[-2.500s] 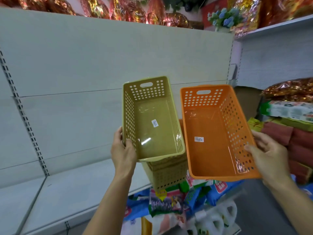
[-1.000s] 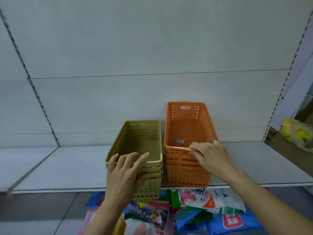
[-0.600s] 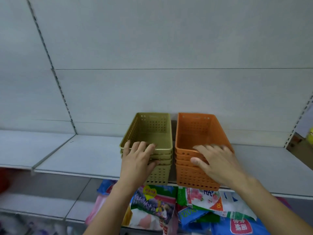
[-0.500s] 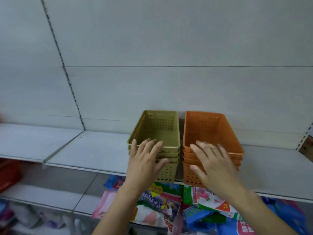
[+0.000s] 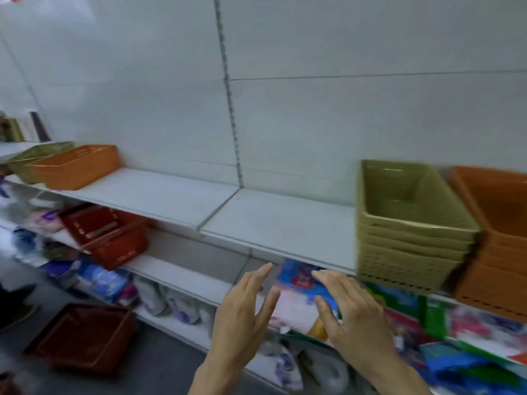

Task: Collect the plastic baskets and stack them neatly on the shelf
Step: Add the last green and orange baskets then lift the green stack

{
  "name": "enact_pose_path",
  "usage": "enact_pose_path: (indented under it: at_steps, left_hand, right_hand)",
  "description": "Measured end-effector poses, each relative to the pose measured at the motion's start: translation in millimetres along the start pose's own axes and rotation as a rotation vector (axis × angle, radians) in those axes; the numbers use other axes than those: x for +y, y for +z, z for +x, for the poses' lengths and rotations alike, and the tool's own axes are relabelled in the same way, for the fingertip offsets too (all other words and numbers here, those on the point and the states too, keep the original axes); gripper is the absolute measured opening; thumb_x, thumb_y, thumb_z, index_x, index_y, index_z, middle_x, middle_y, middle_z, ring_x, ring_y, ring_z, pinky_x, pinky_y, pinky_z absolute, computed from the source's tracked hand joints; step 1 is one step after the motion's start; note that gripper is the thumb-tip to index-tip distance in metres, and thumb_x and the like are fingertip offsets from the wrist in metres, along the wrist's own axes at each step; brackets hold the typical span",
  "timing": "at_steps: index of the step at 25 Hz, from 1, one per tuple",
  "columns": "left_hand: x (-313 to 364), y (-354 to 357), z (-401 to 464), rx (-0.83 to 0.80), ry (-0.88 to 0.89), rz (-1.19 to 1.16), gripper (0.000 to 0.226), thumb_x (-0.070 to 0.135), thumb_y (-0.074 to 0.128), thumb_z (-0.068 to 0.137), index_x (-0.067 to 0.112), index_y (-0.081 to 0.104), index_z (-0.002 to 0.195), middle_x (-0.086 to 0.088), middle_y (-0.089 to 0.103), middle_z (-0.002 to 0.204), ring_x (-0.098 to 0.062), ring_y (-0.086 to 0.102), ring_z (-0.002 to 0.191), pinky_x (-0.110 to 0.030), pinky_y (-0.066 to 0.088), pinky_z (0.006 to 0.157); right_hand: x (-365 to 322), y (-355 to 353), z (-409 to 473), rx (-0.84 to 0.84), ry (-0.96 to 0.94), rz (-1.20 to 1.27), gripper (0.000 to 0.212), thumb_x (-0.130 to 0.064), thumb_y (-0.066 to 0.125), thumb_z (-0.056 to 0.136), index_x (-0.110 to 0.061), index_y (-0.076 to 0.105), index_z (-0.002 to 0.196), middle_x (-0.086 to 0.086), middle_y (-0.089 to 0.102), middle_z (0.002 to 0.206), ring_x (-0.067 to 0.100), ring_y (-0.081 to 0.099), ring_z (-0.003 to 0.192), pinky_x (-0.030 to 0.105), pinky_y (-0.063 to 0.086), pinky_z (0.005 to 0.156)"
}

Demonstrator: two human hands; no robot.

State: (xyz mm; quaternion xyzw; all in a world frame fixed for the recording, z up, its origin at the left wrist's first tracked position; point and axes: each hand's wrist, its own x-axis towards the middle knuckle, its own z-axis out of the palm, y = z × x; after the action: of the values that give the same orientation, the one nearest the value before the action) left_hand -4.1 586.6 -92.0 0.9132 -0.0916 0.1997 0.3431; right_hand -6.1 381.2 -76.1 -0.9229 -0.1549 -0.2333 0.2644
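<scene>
A stack of olive-green baskets (image 5: 405,223) stands on the white shelf (image 5: 273,223) at the right, with a stack of orange baskets (image 5: 496,240) touching it on its right. Far left on the same shelf lie an orange basket (image 5: 74,166) and a green basket (image 5: 31,158) behind it. My left hand (image 5: 245,312) and my right hand (image 5: 348,312) hover empty below the shelf edge, fingers apart, left of the stacks. The view is blurred.
A red shopping basket (image 5: 105,235) sits tilted on the lower shelf at left, and a dark red one (image 5: 82,337) rests on the floor. Packaged goods (image 5: 427,323) fill the lower shelf under the stacks. A perforated upright (image 5: 228,89) divides the back panel.
Both hands have let go of the two stacks and drawn back and left. My view has swung left, so the stacks sit at the right edge and further baskets appear at far left.
</scene>
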Motion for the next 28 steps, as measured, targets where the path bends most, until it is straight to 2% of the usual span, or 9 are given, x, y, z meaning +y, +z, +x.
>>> enact_pose_path:
  at_steps: [3,6,10,13,16,19,23,25,28]
  left_hand:
    - [-77,-64,-10,-0.099,-0.054,0.077,0.047,0.056,0.043,0.091,0.031,0.061,0.126,0.015,0.064,0.118,-0.009,0.066,0.103,-0.03,0.054,0.083]
    - [-155,-134,-14,-0.08,-0.104,0.069,0.049,0.055,0.043,0.091,0.026,0.064,0.125,0.011,0.067,0.115,-0.011,0.066,0.104,-0.033,0.054,0.085]
    - [-233,-201,-16,-0.046,-0.225,-0.048,0.037,0.044,0.054,0.094,0.026,0.066,0.124,0.014,0.071,0.108,-0.002,0.067,0.092,-0.034,0.055,0.084]
    - [-286,-239,-5,-0.034,-0.285,-0.118,0.03,0.038,0.057,0.096,0.028,0.066,0.123,0.017,0.073,0.105,0.004,0.067,0.095,-0.033,0.055,0.087]
    - [-339,-273,29,-0.005,-0.292,-0.125,0.03,0.037,0.057,0.095,0.025,0.068,0.121,0.013,0.074,0.104,0.002,0.068,0.092,-0.03,0.056,0.085]
    - [-403,-307,73,0.032,-0.304,-0.087,0.027,0.032,0.058,0.097,0.022,0.069,0.119,0.01,0.073,0.103,-0.002,0.068,0.09,-0.027,0.055,0.084]
    - [-490,-350,122,0.04,-0.367,-0.067,0.027,0.036,0.057,0.095,0.024,0.07,0.116,0.011,0.074,0.099,-0.004,0.068,0.086,-0.031,0.056,0.083]
    - [-529,-373,146,0.051,-0.388,-0.067,0.03,0.04,0.055,0.093,0.026,0.07,0.115,0.013,0.073,0.096,-0.002,0.067,0.085,-0.033,0.056,0.082]
    - [-582,-406,188,0.077,-0.437,-0.081,0.022,0.035,0.057,0.096,0.031,0.069,0.114,0.017,0.072,0.096,0.002,0.065,0.087,-0.028,0.055,0.081]
  right_hand:
    - [-67,68,15,-0.076,0.094,0.057,0.037,-0.039,0.046,0.084,-0.032,0.057,0.119,-0.011,0.064,0.117,0.014,0.062,0.106,0.027,0.047,0.081]
    - [-149,134,37,-0.198,0.123,0.14,0.037,-0.038,0.05,0.09,-0.034,0.055,0.126,-0.014,0.058,0.124,0.012,0.057,0.111,0.024,0.041,0.078]
    - [-232,196,69,-0.282,0.166,0.273,0.034,-0.034,0.057,0.09,-0.039,0.055,0.123,-0.019,0.061,0.117,0.007,0.061,0.102,0.031,0.049,0.082]
    - [-277,238,99,-0.338,0.193,0.327,0.033,-0.035,0.056,0.09,-0.043,0.054,0.122,-0.022,0.064,0.109,0.004,0.062,0.096,0.032,0.049,0.084]
    - [-317,284,147,-0.368,0.161,0.368,0.031,-0.034,0.056,0.091,-0.04,0.056,0.121,-0.021,0.066,0.105,0.002,0.061,0.091,0.031,0.049,0.084]
    - [-355,344,201,-0.392,0.135,0.436,0.027,-0.033,0.057,0.089,-0.035,0.061,0.115,-0.018,0.068,0.097,0.007,0.065,0.085,0.036,0.052,0.081]
    - [-409,427,274,-0.415,0.129,0.491,0.03,-0.041,0.051,0.083,-0.04,0.059,0.112,-0.016,0.07,0.094,0.01,0.067,0.088,0.04,0.053,0.08]
    - [-433,460,310,-0.434,0.134,0.512,0.031,-0.045,0.05,0.081,-0.043,0.057,0.111,-0.019,0.071,0.093,0.008,0.067,0.089,0.04,0.054,0.081]
    - [-459,497,373,-0.444,0.179,0.568,0.022,-0.039,0.056,0.083,-0.043,0.062,0.104,-0.021,0.07,0.087,0.0,0.064,0.078,0.039,0.053,0.081]
